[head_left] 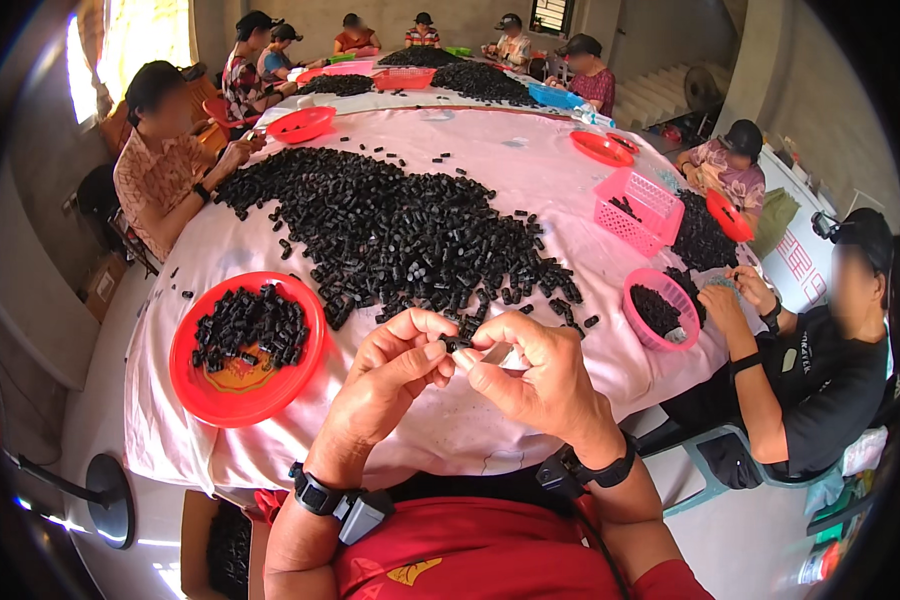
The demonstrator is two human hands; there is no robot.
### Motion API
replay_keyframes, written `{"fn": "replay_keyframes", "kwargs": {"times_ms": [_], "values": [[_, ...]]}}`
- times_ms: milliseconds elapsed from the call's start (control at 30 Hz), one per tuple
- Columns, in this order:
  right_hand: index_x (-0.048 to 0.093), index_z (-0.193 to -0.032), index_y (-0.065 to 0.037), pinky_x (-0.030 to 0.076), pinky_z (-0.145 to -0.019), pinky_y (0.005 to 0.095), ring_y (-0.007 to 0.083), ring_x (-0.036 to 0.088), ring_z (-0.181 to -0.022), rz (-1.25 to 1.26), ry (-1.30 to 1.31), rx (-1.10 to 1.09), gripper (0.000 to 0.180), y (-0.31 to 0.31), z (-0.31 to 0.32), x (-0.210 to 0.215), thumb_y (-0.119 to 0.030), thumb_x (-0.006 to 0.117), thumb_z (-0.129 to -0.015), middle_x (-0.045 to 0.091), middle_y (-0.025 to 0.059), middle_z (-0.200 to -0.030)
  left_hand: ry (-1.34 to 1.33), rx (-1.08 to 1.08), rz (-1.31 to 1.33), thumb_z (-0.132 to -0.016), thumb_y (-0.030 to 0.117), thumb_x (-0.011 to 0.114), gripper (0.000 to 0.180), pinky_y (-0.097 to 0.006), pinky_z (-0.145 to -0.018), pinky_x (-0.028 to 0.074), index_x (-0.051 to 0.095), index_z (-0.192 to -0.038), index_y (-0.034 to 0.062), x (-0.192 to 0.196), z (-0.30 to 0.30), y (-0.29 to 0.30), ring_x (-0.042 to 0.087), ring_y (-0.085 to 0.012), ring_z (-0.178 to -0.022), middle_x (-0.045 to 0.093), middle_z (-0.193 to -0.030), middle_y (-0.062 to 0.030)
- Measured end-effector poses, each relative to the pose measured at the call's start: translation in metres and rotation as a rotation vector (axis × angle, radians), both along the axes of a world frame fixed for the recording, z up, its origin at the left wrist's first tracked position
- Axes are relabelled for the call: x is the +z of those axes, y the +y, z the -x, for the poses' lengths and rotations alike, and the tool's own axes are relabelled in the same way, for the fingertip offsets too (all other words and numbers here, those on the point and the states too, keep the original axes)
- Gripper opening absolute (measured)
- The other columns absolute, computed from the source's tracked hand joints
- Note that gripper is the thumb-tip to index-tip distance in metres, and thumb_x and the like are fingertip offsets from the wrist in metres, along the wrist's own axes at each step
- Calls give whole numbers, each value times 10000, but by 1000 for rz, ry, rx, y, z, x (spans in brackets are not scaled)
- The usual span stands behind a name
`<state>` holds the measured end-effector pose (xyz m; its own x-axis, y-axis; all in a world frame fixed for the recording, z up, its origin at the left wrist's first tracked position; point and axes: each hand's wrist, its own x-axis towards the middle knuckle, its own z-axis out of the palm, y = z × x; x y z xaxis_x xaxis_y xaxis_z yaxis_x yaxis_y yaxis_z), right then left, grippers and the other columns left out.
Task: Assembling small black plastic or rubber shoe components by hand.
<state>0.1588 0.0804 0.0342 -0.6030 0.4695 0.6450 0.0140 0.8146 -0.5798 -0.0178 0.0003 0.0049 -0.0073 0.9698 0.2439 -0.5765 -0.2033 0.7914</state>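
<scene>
My left hand (385, 375) pinches a small black cylindrical piece (454, 343) between thumb and fingertips, just above the near edge of the heap. Facing it, my right hand (542, 380) is closed in a pinch on a flat, pale grey blade-like piece (497, 353), its tip close to the black one. Whether the right fingertips also touch the black piece is hard to make out. Beyond both hands spreads a large heap of black cylindrical pieces (390, 230). Left of my hands, a red round plate (192, 375) carries more of them.
A pink cloth (470, 440) covers the table. On the right stand a pink round basket (670, 343) and a pink rectangular basket (642, 185). A co-worker in black (820, 370) sits close on my right, another person (160, 180) at the left. Below lies a cardboard box (198, 540) of black pieces.
</scene>
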Motion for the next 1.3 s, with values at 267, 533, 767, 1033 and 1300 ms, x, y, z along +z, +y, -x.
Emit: {"fn": "replay_keyframes", "kwargs": {"times_ms": [267, 533, 767, 1033, 1300], "values": [[639, -937, -10, 499, -530, 281, 149, 676, -608, 144, 6, 28, 154, 0, -2, 6, -141, 688, -873, 700, 118, -751, -70, -44, 62, -939, 138, 618, 147, -265, -743, 492, 601, -1057, 52, -2, -4, 2, 603, -137, -790, 655, -969, -61], [643, -883, 8, 475, -515, 254, 87, 662, -619, 233, -39, 28, 147, 6, -1, 2, -133, 683, -896, 680, 92, -667, -180, -162, 167, -962, 135, 592, 162, -235, -711, 494, 590, -1098, 47, -5, -11, 4, 596, -111, -776, 636, -943, -74], [635, -831, -5, 409, -445, 245, 41, 583, -529, 272, 56, 41, 197, 4, -6, 11, -177, 716, -884, 636, 79, -585, -245, -227, 95, -969, 158, 578, 263, -249, -722, 486, 572, -1197, 27, -7, -8, 4, 590, -117, -772, 632, -952, -69], [624, -820, -58, 398, -421, 265, 107, 539, -471, -2, 6, 31, 300, 3, -3, 5, -268, 829, -756, 627, 67, -655, -252, -172, 84, -965, 156, 578, 281, -257, -728, 483, 567, -1210, 19, -1, -9, -1, 597, -118, -819, 625, -962, -16], [647, -974, -34, 487, -502, 247, 95, 648, -596, 138, 16, 55, 237, -8, -2, 15, -134, 779, -805, 704, 76, -839, -195, -171, 76, -957, 135, 592, 267, -253, -744, 485, 588, -1192, 8, -4, -7, 1, 588, -105, -834, 644, -1025, -33]]}}
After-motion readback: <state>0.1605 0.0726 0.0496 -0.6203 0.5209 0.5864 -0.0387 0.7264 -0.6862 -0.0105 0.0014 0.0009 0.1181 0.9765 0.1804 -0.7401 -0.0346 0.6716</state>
